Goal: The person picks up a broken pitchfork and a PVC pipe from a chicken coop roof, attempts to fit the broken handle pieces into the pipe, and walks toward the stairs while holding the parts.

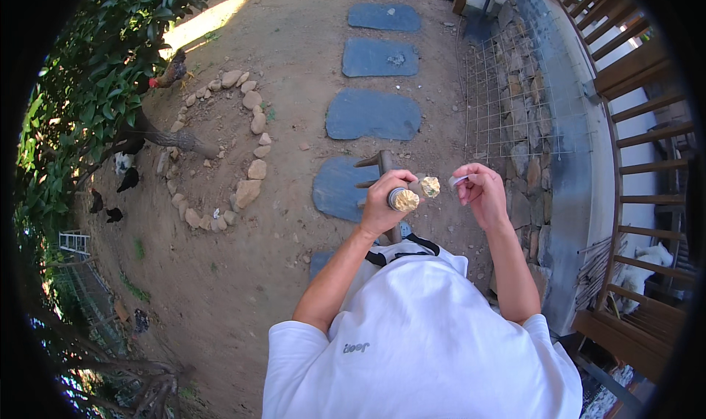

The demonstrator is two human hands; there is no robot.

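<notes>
Stick (387, 170) sat gripped in the left hand (385, 198), its frayed tip (404, 200) up; right hand (482, 191), at three o'clock, pinched a pale scrap (431, 186), probably mid-peel; next pull needs steady grip.

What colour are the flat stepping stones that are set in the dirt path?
The flat stepping stones are blue-grey, in the head view.

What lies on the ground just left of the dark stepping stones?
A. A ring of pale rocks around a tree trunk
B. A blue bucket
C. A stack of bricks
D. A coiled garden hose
A: a ring of pale rocks curves around the base of a tree trunk on the bare dirt, left of the stepping stones.
</notes>
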